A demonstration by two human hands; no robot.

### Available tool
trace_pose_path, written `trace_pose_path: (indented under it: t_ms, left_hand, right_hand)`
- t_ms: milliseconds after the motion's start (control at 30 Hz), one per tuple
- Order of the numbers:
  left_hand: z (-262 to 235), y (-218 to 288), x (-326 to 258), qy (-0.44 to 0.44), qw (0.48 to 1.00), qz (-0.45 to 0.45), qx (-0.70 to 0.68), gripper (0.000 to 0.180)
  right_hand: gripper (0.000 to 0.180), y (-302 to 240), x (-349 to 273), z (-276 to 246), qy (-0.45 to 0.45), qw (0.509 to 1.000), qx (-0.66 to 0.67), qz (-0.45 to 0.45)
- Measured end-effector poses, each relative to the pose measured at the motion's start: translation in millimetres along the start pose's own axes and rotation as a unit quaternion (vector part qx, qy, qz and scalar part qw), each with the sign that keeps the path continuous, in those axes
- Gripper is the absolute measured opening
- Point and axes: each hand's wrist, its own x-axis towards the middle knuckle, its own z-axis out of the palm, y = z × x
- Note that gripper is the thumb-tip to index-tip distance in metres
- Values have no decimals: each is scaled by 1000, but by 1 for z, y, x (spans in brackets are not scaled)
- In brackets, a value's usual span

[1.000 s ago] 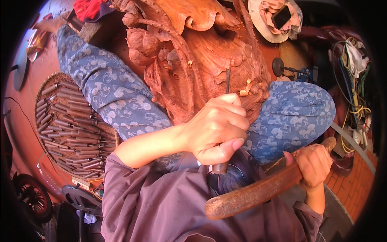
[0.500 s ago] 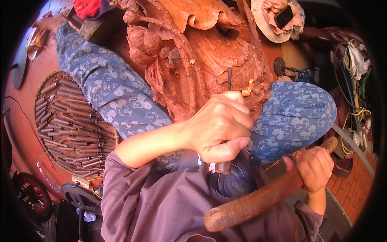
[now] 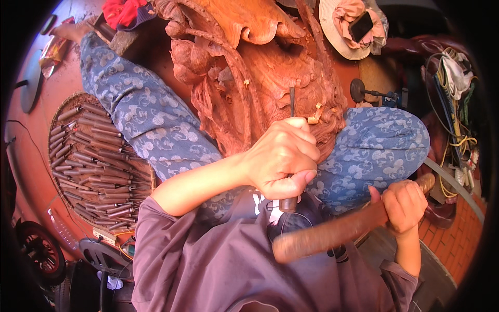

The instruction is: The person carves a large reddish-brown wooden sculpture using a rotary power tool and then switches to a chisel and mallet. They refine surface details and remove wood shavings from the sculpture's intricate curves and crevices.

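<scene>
A reddish-brown wood carving (image 3: 270,62) with buds, stems and wavy leaf edges stands between my legs. My left hand (image 3: 283,158) is wrapped round the handle of a chisel (image 3: 292,101), whose thin dark blade points away from me onto the carved wood. The butt of its handle shows below my fist. In my right hand (image 3: 405,208), at the right, is a thick wooden club-like mallet (image 3: 327,234). Its blurred striking end slants down to the left, a little nearer to me than the chisel's butt and apart from it. Pale wood shavings (image 3: 315,114) lie on the carving beside the blade.
A round woven tray (image 3: 57,112) at the left holds several wooden-handled chisels (image 3: 106,171). At the far right hang tangled cables (image 3: 460,140). A hat (image 3: 332,31) with cloth and a phone (image 3: 360,27) lies at the back right. A power strip (image 3: 104,235) is near the tray.
The mallet's striking end has risen toward the chisel's butt and is now blurred. My left hand still grips the chisel at nearly the same place. The whole view has shifted slightly.
</scene>
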Motion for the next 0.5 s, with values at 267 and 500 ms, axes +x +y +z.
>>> trace_pose_path:
  t_ms: [267, 500]
  left_hand:
    - [3, 0, 0, -5, 999, -14, 29, 28]
    - [0, 0, 1, -16, 999, -18, 39, 33]
  right_hand:
    - [23, 13, -8, 15, 61, 995, 11, -74]
    - [23, 15, -6, 9, 37, 998, 11, -53]
